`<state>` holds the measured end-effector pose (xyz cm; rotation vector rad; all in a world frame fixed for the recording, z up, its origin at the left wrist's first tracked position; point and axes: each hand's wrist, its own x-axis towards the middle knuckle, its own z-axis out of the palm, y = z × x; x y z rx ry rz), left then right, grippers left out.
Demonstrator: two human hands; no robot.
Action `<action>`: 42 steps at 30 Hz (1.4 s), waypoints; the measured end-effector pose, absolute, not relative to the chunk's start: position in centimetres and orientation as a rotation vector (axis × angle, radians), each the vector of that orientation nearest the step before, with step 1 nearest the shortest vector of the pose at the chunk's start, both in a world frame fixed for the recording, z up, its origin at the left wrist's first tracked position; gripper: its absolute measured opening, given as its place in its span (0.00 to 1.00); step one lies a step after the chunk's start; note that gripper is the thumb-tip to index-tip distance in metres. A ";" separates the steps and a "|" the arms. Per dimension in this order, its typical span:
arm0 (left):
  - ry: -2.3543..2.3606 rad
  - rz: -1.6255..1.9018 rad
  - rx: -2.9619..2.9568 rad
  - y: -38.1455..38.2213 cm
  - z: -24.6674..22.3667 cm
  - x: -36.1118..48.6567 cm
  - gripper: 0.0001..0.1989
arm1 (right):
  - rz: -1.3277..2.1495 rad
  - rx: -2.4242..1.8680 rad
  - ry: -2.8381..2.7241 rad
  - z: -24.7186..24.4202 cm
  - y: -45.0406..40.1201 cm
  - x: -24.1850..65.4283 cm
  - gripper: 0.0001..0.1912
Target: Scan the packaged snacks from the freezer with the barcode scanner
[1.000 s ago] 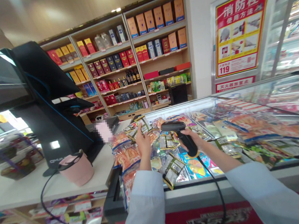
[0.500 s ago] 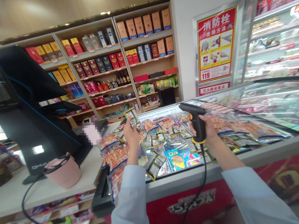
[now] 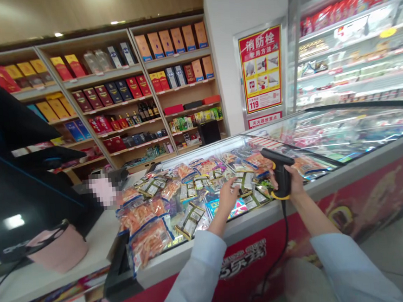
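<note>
My right hand [image 3: 295, 181] is wrapped around the handle of a black and yellow barcode scanner [image 3: 280, 175], held upright above the freezer's front edge. My left hand [image 3: 228, 198] reaches over the freezer's glass top, fingers apart, at the near-left edge of a green-and-silver snack packet [image 3: 244, 179]; whether the fingertips touch it I cannot tell. More such packets lie around it, among them one packet [image 3: 190, 220] near the front edge. Clear bags of orange-brown snacks [image 3: 152, 241] with blue edges are spread on the left part of the glass.
A chest freezer [image 3: 185, 259] with a red front stretches across. To the left, a counter [image 3: 99, 243] holds a pink basket [image 3: 61, 248] and a black checkout terminal [image 3: 26, 183]. The scanner's cable [image 3: 285, 237] hangs down the freezer front. Shelves of boxes [image 3: 113, 90] stand behind.
The left hand has let go of a packet at the left of the glass and moved right to other packets. The view has turned rightward. The right hand still holds the barcode scanner.
</note>
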<state>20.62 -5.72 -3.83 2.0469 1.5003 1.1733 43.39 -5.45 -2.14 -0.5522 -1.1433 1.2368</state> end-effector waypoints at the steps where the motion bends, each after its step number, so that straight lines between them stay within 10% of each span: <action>1: 1.591 1.185 2.116 -6.0 -4.3 21.7 0.19 | 1.228 -0.564 -1.131 -2.4 -5.4 43.5 0.32; 31: 1.691 1.113 2.252 -7.8 -4.5 23.3 0.20 | 1.160 -0.482 -1.189 -1.8 -5.8 43.0 0.20; 42: 2.119 1.278 2.052 -6.9 0.4 8.3 0.15 | 1.415 -0.233 -1.189 2.1 -5.2 34.9 0.19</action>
